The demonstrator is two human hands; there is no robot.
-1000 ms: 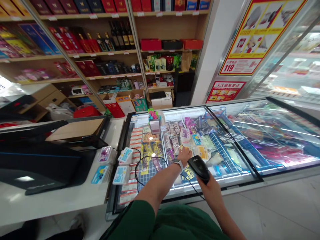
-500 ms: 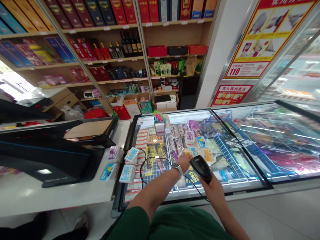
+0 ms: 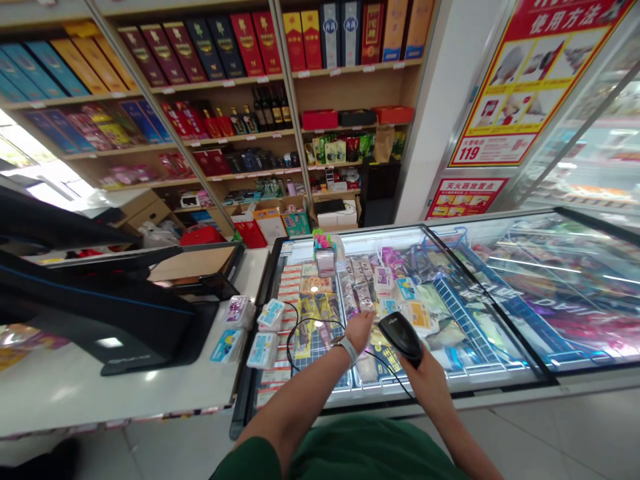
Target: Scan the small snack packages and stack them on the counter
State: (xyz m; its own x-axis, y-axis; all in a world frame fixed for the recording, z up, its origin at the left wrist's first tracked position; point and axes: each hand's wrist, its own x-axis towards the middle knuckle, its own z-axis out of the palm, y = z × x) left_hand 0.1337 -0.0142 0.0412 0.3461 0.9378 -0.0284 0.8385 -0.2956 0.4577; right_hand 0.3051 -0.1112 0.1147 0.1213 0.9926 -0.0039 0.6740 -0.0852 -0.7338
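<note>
My right hand point(image 3: 425, 373) grips a black handheld barcode scanner point(image 3: 400, 337), its head pointing up and left above the glass lid of a chest freezer point(image 3: 280, 253). A black cable point(image 3: 320, 319) loops leftward across the glass. My left hand point(image 3: 359, 330), with a watch point(image 3: 346, 348) on the wrist, is left of the scanner, fingers curled in; whatever they may hold is hidden. Stacks of small cards lie just beyond my hands: an orange stack point(image 3: 418, 313), a blue one point(image 3: 407, 288) and a purple one point(image 3: 383, 280). Other blue stacks point(image 3: 263, 349) lie at the freezer's left edge.
On the left, a white counter point(image 3: 165, 393) carries a black register screen point(image 3: 125, 320) and card stacks point(image 3: 239, 311). A small stand point(image 3: 325, 261) is at the freezer's back edge. Shelves of boxed bottles point(image 3: 225, 47) line the wall; posters point(image 3: 535, 87) hang at right.
My left hand has drawn back leftward from the card stacks, away from the scanner. My right hand keeps its grip on the scanner. The view has tilted up slightly.
</note>
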